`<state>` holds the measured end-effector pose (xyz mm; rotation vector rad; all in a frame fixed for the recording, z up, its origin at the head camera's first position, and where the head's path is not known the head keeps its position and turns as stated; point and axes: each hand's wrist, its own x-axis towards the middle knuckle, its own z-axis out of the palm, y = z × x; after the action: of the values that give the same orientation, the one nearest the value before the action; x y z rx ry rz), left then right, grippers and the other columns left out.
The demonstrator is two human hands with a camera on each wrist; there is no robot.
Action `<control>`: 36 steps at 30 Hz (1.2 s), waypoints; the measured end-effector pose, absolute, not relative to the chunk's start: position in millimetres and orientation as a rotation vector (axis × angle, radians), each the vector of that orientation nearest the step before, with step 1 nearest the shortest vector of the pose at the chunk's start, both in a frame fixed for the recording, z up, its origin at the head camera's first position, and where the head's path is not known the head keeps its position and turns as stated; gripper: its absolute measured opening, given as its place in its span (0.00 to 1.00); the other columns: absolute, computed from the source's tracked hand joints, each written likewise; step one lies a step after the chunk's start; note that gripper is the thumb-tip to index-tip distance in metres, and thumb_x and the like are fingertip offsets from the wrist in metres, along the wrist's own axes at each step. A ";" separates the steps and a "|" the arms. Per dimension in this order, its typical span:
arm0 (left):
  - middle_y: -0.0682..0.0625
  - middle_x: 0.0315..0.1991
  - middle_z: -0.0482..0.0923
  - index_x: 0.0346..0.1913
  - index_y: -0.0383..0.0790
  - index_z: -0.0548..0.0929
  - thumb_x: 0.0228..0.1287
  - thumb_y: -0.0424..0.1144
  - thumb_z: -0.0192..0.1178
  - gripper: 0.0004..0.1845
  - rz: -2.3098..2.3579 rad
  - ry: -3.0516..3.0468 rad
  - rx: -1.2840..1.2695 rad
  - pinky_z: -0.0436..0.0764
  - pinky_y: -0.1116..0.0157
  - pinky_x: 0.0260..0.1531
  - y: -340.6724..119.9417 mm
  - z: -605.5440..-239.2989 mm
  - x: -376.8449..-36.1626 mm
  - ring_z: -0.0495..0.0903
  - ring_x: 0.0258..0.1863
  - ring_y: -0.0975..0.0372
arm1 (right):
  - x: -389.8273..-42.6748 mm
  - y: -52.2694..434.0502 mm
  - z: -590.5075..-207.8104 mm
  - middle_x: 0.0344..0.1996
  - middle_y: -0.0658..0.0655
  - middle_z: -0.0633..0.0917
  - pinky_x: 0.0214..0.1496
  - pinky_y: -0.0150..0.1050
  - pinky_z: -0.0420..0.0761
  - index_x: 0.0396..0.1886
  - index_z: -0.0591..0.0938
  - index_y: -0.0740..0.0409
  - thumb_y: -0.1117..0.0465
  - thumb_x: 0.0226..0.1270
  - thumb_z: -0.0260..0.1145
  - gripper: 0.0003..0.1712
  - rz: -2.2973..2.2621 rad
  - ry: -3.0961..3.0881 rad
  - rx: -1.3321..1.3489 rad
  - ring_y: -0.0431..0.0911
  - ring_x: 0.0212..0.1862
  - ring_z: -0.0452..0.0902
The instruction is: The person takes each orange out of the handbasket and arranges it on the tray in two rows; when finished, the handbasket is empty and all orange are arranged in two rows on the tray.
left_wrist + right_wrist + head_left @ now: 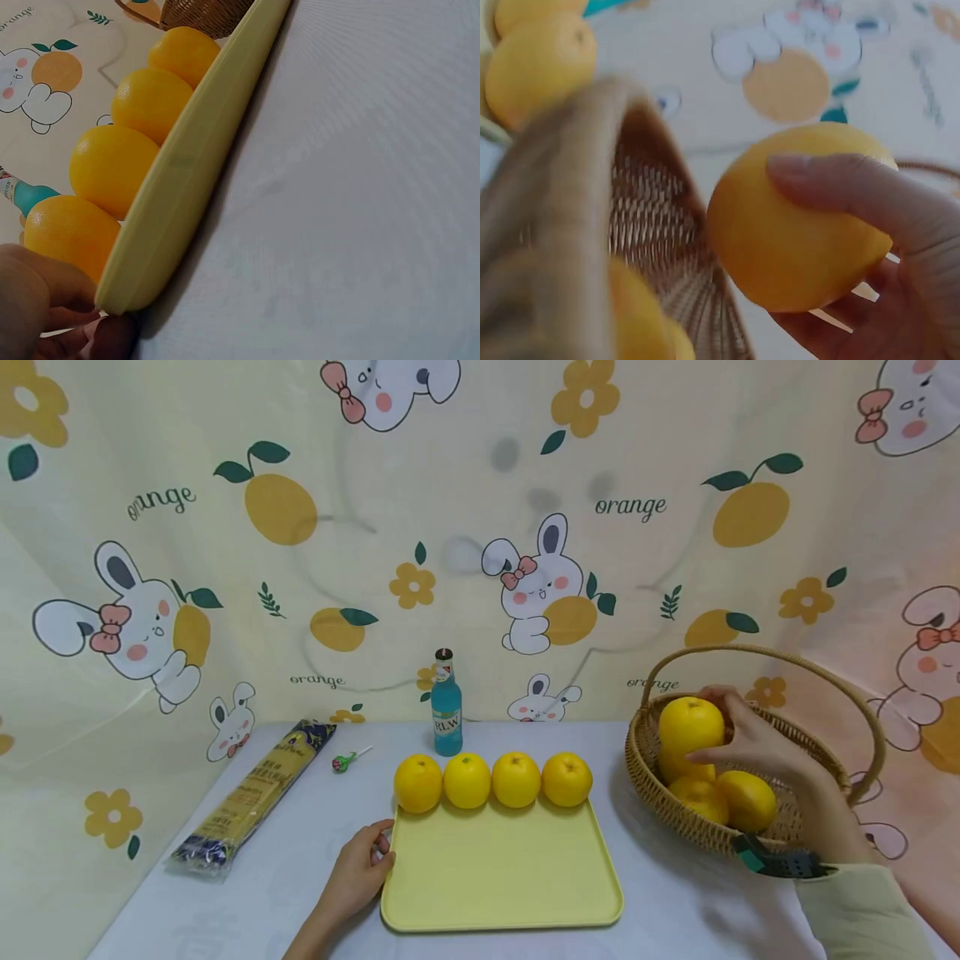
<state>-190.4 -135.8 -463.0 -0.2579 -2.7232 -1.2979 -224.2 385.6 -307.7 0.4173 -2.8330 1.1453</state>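
Note:
My right hand (761, 752) grips an orange (692, 724) at the wicker basket (647, 789). In the right wrist view the thumb presses on the side of this orange (802, 232), with fingers beneath it. More oranges (750, 802) lie inside the basket below. My left hand (356, 872) holds the left edge of a pale yellow tray (502, 872); the left wrist view has its thumb and fingers pinching the tray rim (176, 180). Several oranges (516, 780) stand in a row, side by side, along the tray's far edge.
Behind the row stands a blue bottle (447, 718). A lollipop (343, 762) and a long packet of noodles (258, 793) lie on the white table at left. A patterned curtain (450, 485) hangs at the back. The basket's tall handle (780, 653) arches above it.

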 end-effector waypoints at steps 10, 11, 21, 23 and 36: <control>0.53 0.27 0.68 0.51 0.34 0.71 0.47 0.28 0.57 0.23 -1.296 -2.718 -0.267 0.66 0.73 0.17 -138.5 -465.8 -190.7 0.64 0.18 0.68 | -221.5 319.4 -298.6 0.52 0.46 0.62 0.40 0.41 0.72 0.62 0.54 0.40 0.58 0.41 0.71 0.49 1.176 -2.728 0.718 0.45 0.43 0.68; 0.53 0.27 0.68 0.51 0.34 0.71 0.47 0.28 0.57 0.23 -1.287 -2.717 -0.268 0.66 0.73 0.17 -138.8 -465.7 -190.9 0.64 0.18 0.68 | -222.0 311.1 -298.5 0.52 0.45 0.63 0.41 0.42 0.72 0.61 0.55 0.40 0.58 0.40 0.71 0.48 1.190 -2.711 0.743 0.45 0.43 0.68; 0.53 0.28 0.68 0.51 0.35 0.71 0.47 0.30 0.57 0.23 -1.279 -2.689 -0.290 0.66 0.73 0.19 -137.3 -464.1 -193.8 0.65 0.20 0.68 | -218.1 219.3 -295.0 0.52 0.51 0.68 0.49 0.42 0.70 0.58 0.62 0.54 0.63 0.37 0.73 0.44 1.303 -2.551 1.025 0.43 0.48 0.69; 0.54 0.28 0.68 0.51 0.35 0.71 0.47 0.30 0.57 0.23 -1.280 -2.694 -0.299 0.66 0.73 0.19 -136.6 -465.3 -193.7 0.64 0.19 0.68 | -219.1 204.3 -299.3 0.53 0.51 0.68 0.50 0.44 0.68 0.57 0.63 0.54 0.63 0.37 0.73 0.44 1.271 -2.544 1.074 0.43 0.50 0.68; 0.53 0.28 0.68 0.52 0.34 0.70 0.48 0.30 0.56 0.23 -1.273 -2.714 -0.273 0.66 0.73 0.19 -137.1 -465.9 -191.6 0.65 0.20 0.68 | -224.8 117.9 -336.6 0.50 0.50 0.69 0.48 0.43 0.69 0.55 0.64 0.54 0.63 0.37 0.72 0.41 1.203 -2.434 1.319 0.42 0.47 0.66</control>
<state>-191.6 -137.1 -465.9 -0.2730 -2.7136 -1.2730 -224.8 117.9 -336.6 1.3194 -2.4344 1.2034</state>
